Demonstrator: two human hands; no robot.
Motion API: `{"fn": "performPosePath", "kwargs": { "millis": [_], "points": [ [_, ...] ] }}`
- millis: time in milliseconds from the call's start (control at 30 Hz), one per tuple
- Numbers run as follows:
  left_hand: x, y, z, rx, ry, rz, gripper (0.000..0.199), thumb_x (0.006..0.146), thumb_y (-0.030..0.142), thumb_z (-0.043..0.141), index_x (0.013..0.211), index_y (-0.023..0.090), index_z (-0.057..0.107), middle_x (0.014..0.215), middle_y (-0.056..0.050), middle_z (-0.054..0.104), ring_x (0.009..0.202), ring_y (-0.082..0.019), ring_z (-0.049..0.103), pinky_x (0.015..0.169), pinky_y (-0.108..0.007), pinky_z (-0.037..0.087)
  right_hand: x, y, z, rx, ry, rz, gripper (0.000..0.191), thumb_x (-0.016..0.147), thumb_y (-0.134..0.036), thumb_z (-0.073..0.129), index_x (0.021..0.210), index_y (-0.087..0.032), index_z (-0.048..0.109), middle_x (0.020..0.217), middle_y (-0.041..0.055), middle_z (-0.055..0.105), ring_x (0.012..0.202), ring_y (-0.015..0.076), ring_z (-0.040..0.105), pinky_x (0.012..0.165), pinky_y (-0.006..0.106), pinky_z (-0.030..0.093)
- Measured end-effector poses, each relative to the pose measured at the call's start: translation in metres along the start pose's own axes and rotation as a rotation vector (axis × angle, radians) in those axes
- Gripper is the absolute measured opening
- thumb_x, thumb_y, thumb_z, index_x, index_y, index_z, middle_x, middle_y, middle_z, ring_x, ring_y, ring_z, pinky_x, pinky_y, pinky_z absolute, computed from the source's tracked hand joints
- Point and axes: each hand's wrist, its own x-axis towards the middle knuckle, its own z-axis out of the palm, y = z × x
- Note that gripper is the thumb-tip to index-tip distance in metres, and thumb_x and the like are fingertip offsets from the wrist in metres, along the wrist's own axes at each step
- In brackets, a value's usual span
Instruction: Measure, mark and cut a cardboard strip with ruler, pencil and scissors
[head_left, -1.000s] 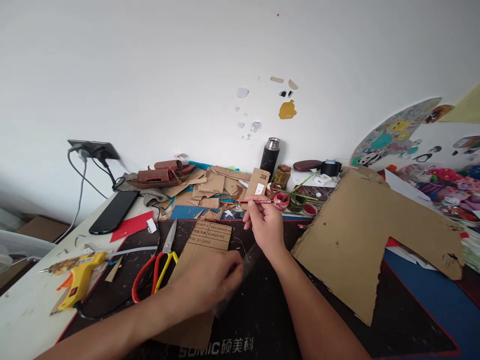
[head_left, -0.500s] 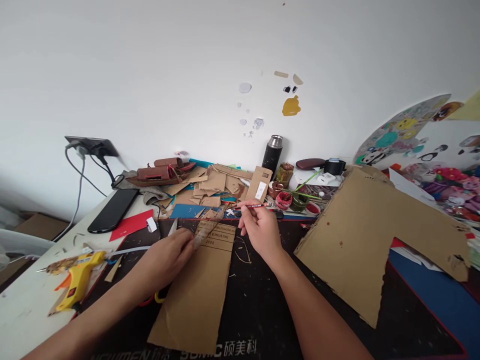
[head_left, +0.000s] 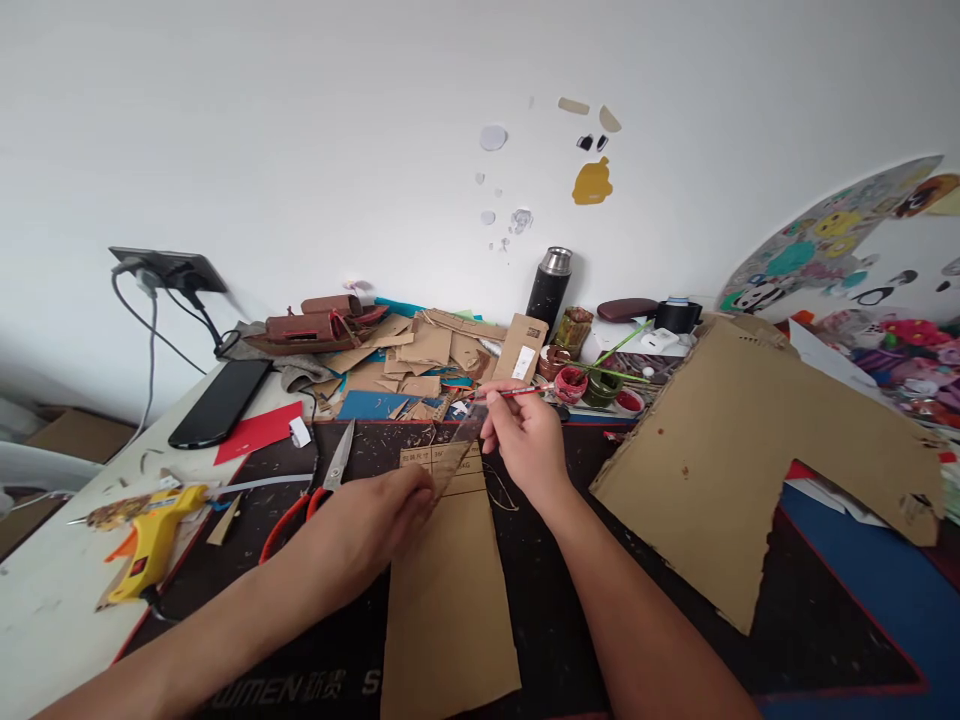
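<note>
The left hand (head_left: 386,515) pinches a clear ruler (head_left: 452,462) — slanting over the printed end of 1 cardboard strip (head_left: 450,610) — while the right hand's (head_left: 529,435) fingers pinch a slim red pencil (head_left: 519,391).

Flat brown cardboard strip (head_left: 452,620), far end printed, beneath clear ruler (head_left: 454,455); nearby, red pencil (head_left: 534,389)

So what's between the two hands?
In the head view, the clear ruler slants up from the left hand toward the right hand, over the printed end of the cardboard.
</note>
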Motion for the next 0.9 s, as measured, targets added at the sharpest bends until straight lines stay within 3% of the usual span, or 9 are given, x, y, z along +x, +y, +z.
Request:
{"fn": "performPosePath", "kwargs": {
  "millis": [100, 200, 267, 367, 467, 600, 667, 767, 900],
  "points": [
    [0.015, 0.01, 0.007, -0.102, -0.029, 0.025, 0.028, 0.104, 0.05, 0.041, 0.092, 0.027, 0.051, 0.08, -0.003, 0.068, 0.072, -0.023, 0.066, 0.069, -0.035, 0.048, 0.004, -0.006, -0.006, 0.08, 0.104, -0.005, 0.03, 0.099, -0.049, 0.069, 0.103, -0.02, 0.071, 0.058, -0.0056, 0.063, 0.041, 0.0116, 0.058, 0.039, 0.021, 0.04],
    [0.025, 0.018, 0.009, -0.23, -0.07, 0.077, 0.029, 0.108, 0.05, 0.034, 0.098, 0.027, 0.049, 0.089, -0.004, 0.072, 0.082, -0.022, 0.071, 0.078, -0.035, 0.056, 0.009, -0.01, -0.013, 0.134, 0.183, 0.004, 0.033, 0.097, -0.052, 0.071, 0.103, -0.02, 0.069, 0.055, -0.0067, 0.062, 0.039, 0.0114, 0.056, 0.037, 0.02, 0.037],
    [0.028, 0.025, 0.008, -0.324, -0.092, 0.109, 0.024, 0.106, 0.048, 0.04, 0.1, 0.026, 0.049, 0.092, -0.003, 0.071, 0.086, -0.02, 0.069, 0.08, -0.034, 0.057, 0.012, -0.01, -0.016, 0.156, 0.205, 0.016, 0.035, 0.096, -0.053, 0.071, 0.104, -0.019, 0.069, 0.054, -0.0069, 0.061, 0.039, 0.0115, 0.056, 0.036, 0.02, 0.036],
    [0.028, 0.036, 0.005, -0.376, -0.124, 0.132, 0.016, 0.097, 0.04, 0.055, 0.091, 0.026, 0.049, 0.085, 0.0, 0.065, 0.077, -0.018, 0.062, 0.071, -0.031, 0.052, 0.013, -0.009, -0.015, 0.17, 0.202, 0.028, 0.034, 0.095, -0.053, 0.072, 0.102, -0.02, 0.069, 0.055, -0.0071, 0.061, 0.038, 0.0113, 0.056, 0.036, 0.02, 0.036],
    [0.031, 0.04, 0.001, -0.248, -0.096, 0.155, 0.015, 0.089, 0.033, 0.055, 0.084, 0.027, 0.042, 0.084, 0.001, 0.067, 0.081, -0.019, 0.065, 0.072, -0.031, 0.051, 0.013, -0.008, -0.013, 0.171, 0.189, 0.015, 0.033, 0.096, -0.053, 0.071, 0.102, -0.021, 0.068, 0.056, -0.0074, 0.061, 0.038, 0.0111, 0.055, 0.037, 0.021, 0.037],
    [0.042, 0.031, -0.002, -0.083, 0.018, 0.145, 0.013, 0.092, 0.035, 0.049, 0.089, 0.028, 0.039, 0.082, 0.003, 0.063, 0.075, -0.019, 0.06, 0.068, -0.032, 0.044, 0.013, -0.009, -0.015, 0.17, 0.179, -0.002, 0.032, 0.097, -0.053, 0.069, 0.104, -0.022, 0.069, 0.058, -0.0073, 0.061, 0.042, 0.0116, 0.055, 0.041, 0.023, 0.042],
    [0.048, 0.025, 0.0, -0.029, 0.061, 0.131, 0.013, 0.096, 0.041, 0.047, 0.099, 0.028, 0.043, 0.08, 0.003, 0.061, 0.07, -0.02, 0.056, 0.067, -0.033, 0.042, 0.014, -0.01, -0.017, 0.178, 0.186, -0.003, 0.031, 0.097, -0.052, 0.07, 0.103, -0.022, 0.068, 0.057, -0.0073, 0.06, 0.043, 0.0122, 0.055, 0.042, 0.023, 0.044],
    [0.057, 0.018, 0.004, 0.052, 0.055, 0.108, 0.028, 0.1, 0.05, 0.047, 0.113, 0.026, 0.052, 0.084, 0.0, 0.069, 0.074, -0.024, 0.063, 0.068, -0.034, 0.043, 0.014, -0.012, -0.018, 0.196, 0.205, 0.002, 0.03, 0.096, -0.051, 0.071, 0.103, -0.023, 0.068, 0.056, -0.0077, 0.06, 0.043, 0.0125, 0.055, 0.042, 0.023, 0.045],
    [0.066, 0.016, 0.011, 0.167, 0.006, 0.078, 0.027, 0.097, 0.044, 0.057, 0.115, 0.025, 0.066, 0.095, -0.006, 0.077, 0.087, -0.029, 0.071, 0.072, -0.034, 0.043, 0.015, -0.013, -0.018, 0.216, 0.214, 0.012, 0.027, 0.095, -0.048, 0.071, 0.103, -0.022, 0.068, 0.055, -0.0077, 0.06, 0.043, 0.0131, 0.057, 0.04, 0.023, 0.044]
  ]
}}
